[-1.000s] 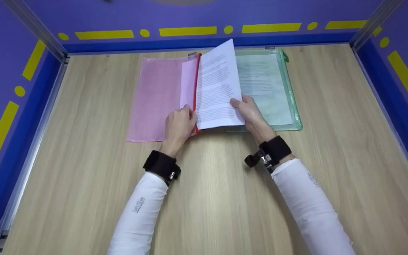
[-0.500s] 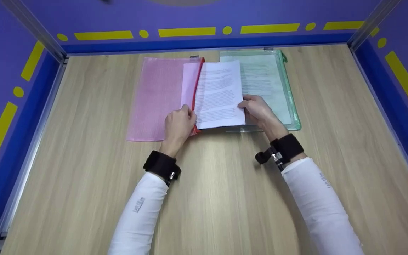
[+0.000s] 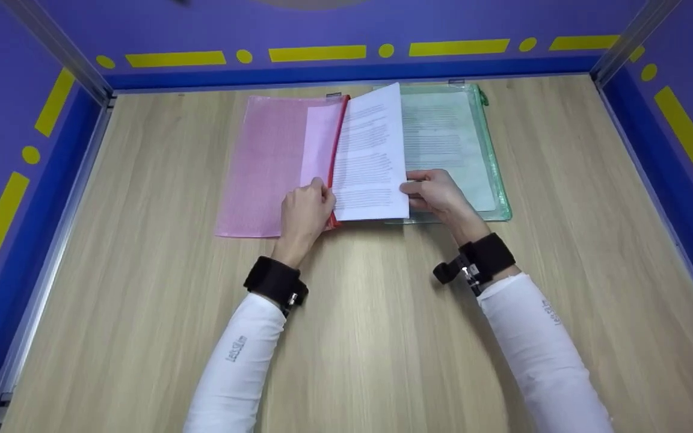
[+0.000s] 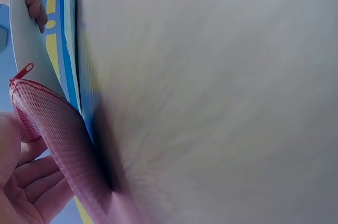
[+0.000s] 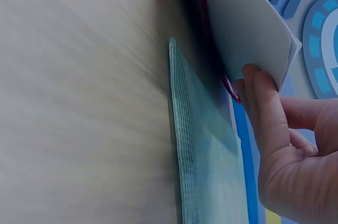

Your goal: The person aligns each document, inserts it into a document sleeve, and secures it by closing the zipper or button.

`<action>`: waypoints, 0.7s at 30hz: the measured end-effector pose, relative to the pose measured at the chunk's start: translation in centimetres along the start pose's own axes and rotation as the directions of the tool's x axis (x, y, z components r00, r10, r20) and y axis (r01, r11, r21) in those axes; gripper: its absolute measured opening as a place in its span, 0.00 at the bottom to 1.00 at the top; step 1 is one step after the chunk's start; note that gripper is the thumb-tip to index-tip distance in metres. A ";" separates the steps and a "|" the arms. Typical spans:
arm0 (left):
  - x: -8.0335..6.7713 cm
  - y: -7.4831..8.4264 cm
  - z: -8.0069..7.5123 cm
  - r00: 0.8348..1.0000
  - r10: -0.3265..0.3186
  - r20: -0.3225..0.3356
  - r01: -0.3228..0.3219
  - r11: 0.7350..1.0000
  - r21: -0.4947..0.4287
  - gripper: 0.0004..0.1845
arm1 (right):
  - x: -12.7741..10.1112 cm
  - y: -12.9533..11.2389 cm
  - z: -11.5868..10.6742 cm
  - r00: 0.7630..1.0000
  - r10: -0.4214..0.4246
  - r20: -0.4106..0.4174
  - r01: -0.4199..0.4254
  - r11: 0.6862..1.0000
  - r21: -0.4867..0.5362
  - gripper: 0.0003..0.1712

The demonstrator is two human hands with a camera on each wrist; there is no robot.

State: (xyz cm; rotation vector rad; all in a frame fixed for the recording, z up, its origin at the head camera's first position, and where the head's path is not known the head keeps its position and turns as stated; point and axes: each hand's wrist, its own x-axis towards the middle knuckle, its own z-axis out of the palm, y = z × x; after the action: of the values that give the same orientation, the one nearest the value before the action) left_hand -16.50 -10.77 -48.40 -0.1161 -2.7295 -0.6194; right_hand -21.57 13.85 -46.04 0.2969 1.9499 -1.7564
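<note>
A pink mesh zipper pouch [image 3: 262,162] lies on the table, its red-edged mouth facing right. My left hand [image 3: 305,207] pinches the upper layer of that mouth near the front corner; the red zipper pull [image 4: 24,71] shows beside it in the left wrist view. Printed paper sheets [image 3: 370,156] sit partly inside the pouch and stick out to the right, their far corner lifted. With thumb above and fingers beneath, my right hand [image 3: 440,195] pinches the sheets' right edge. Beneath and right of them lies a green mesh zipper pouch [image 3: 503,180] holding a printed page.
The wooden table [image 3: 358,337] is bounded at the back by a purple-blue panel [image 3: 322,69] with yellow marks. Similar panels stand left and right. Both pouches lie close to the back panel.
My right hand moved right and slightly toward me along the sheets' edge. The sheets dipped flatter, then their far corner rose again and they shifted slightly left. My left hand stayed in place.
</note>
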 end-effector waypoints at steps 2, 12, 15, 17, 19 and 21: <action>0.0 0.1 -0.1 1.000 0.000 0.002 0.000 1.000 -0.001 0.09 | -0.1 -0.1 0.5 1.000 -0.004 -0.011 0.004 1.000 0.006 0.27; 0.0 0.6 -0.2 1.000 0.018 -0.009 -0.018 1.000 -0.008 0.09 | 0.5 -0.1 3.2 1.000 -0.008 -0.022 0.008 0.999 0.040 0.25; 0.0 0.7 -0.3 0.999 0.029 -0.025 -0.029 1.000 0.000 0.09 | 0.5 -0.3 3.8 1.000 -0.019 -0.001 0.019 1.000 0.017 0.25; 0.0 0.8 -0.3 0.999 0.036 -0.033 -0.036 0.999 0.007 0.09 | 0.6 -0.4 4.2 1.000 -0.029 0.011 0.029 1.000 0.013 0.26; 0.0 0.9 -0.4 0.998 0.043 -0.038 -0.043 0.999 0.015 0.08 | 0.6 -0.4 4.6 0.999 -0.037 0.014 0.037 0.999 0.018 0.26; 0.0 0.9 -0.4 0.998 0.048 -0.041 -0.048 0.999 0.018 0.08 | 0.7 -0.4 5.0 0.999 -0.043 0.013 0.042 0.999 0.030 0.26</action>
State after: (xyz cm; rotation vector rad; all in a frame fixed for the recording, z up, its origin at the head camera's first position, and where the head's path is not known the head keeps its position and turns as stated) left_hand -16.21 -10.10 -47.70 -0.1626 -2.6835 -0.5788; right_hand -21.27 8.81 -46.27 0.2544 1.9351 -1.8112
